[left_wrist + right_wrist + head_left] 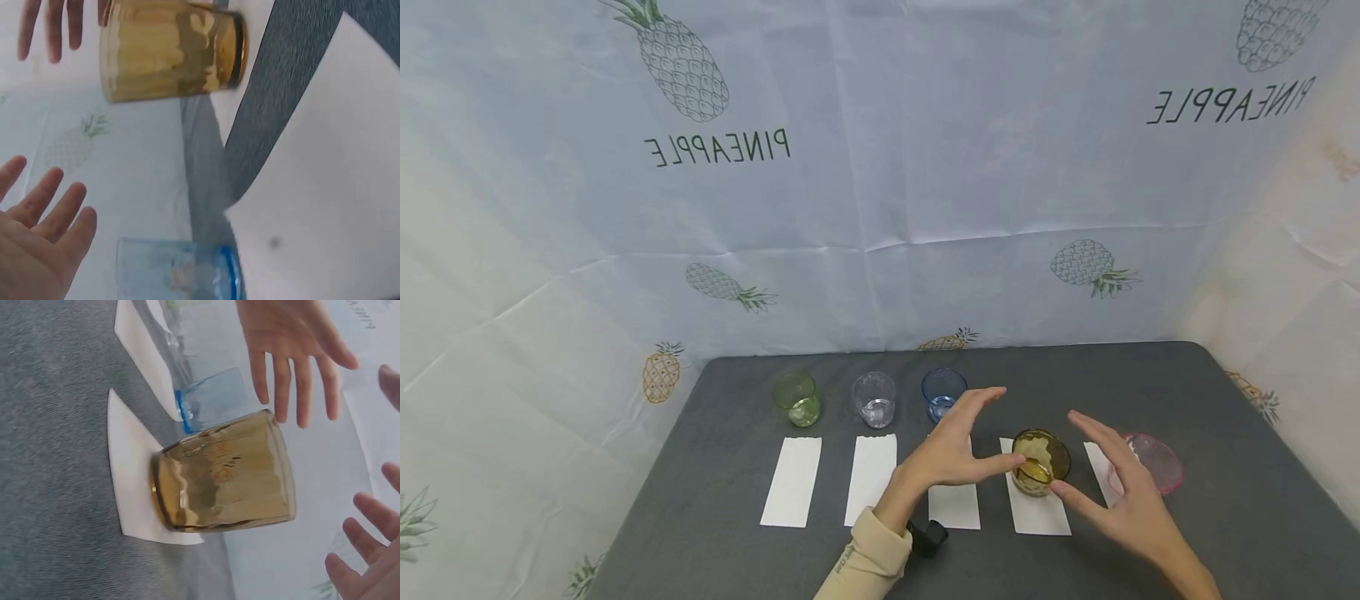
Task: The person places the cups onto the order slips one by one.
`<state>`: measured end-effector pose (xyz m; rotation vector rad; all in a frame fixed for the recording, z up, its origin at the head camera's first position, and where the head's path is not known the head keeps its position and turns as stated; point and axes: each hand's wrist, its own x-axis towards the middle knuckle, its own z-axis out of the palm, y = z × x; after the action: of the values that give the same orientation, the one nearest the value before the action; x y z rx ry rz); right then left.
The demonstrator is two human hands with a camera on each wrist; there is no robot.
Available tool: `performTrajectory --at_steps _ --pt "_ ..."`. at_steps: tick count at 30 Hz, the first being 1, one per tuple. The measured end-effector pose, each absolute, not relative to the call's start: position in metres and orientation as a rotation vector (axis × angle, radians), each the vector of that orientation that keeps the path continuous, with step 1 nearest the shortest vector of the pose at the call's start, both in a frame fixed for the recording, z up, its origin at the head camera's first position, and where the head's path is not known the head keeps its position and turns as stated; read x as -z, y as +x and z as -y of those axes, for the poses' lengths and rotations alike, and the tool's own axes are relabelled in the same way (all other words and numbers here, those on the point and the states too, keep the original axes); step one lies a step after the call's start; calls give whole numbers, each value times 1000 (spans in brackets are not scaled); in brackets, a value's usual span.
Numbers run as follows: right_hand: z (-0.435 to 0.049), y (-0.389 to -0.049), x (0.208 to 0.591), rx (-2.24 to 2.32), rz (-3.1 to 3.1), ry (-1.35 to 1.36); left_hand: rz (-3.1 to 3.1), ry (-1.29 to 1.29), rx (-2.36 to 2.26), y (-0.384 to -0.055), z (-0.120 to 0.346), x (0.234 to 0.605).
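Glass [1042, 460], amber, upright on a paper strip [1041, 518].
Left hand [953, 454] and right hand [1123, 504] flank it, fingers apart, gripping nothing; a thumb catching the rim in haste could tip it.

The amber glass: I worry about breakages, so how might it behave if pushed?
The amber glass looks glossy and transparent, so perhaps slippery and fragile. Standing upright, it probably won't roll, but pushing might drag the paper strip beneath.
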<state>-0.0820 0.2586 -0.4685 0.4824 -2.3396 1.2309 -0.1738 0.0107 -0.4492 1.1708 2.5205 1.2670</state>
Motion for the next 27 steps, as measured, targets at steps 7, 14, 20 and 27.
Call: performTrajectory --at_steps 7,14,20,27 --pt "-257 -82 459 -1232 2318 554 -2551 1050 -1340 -174 7 444" --pt "-254 -84 455 -1262 2326 538 -2573 977 -1441 -181 27 446" --pt "-248 -85 450 -1293 2280 582 -2618 955 -1487 -189 39 451" --pt "-236 -87 448 -1297 2214 662 -2665 923 -1495 -194 47 453"
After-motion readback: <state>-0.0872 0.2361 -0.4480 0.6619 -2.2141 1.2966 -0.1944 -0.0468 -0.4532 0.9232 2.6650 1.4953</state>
